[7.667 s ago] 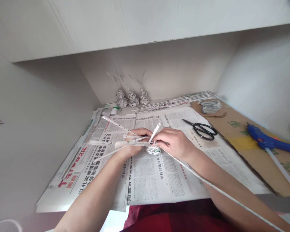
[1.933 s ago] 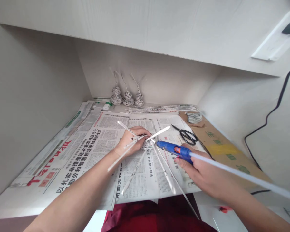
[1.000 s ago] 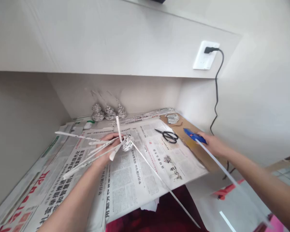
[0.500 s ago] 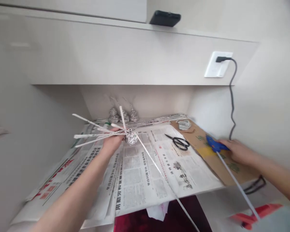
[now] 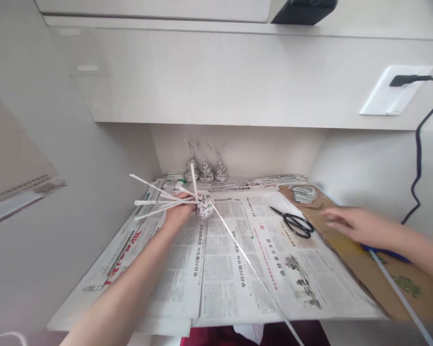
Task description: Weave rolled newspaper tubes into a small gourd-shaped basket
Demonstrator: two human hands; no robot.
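Note:
My left hand (image 5: 180, 211) is closed around a small round weave of rolled newspaper strips (image 5: 204, 206). Several stiff paper spokes (image 5: 157, 202) fan out from it to the left and upward. One long paper strip (image 5: 243, 254) runs from it down past the table's front edge. My right hand (image 5: 353, 223) hovers over the cardboard with fingers loosely apart and nothing in them. Under its wrist lies a blue glue gun (image 5: 393, 252), mostly hidden, with a long pale glue stick (image 5: 400, 298) trailing from it. Black-handled scissors (image 5: 298, 225) rest on the newspaper, left of my right hand.
Newspaper (image 5: 223, 269) covers the table, with a cardboard sheet (image 5: 346, 259) on the right. At the back stand three woven paper gourds (image 5: 206, 172) beside a bundle of paper rods (image 5: 256, 183). A coil of strip (image 5: 304, 194) sits on the cardboard. A black cord (image 5: 418, 158) hangs from the wall socket.
My right hand has let go of the glue gun, which now lies on the cardboard, and has moved up and left of it. The left hand keeps its hold. The view has shifted.

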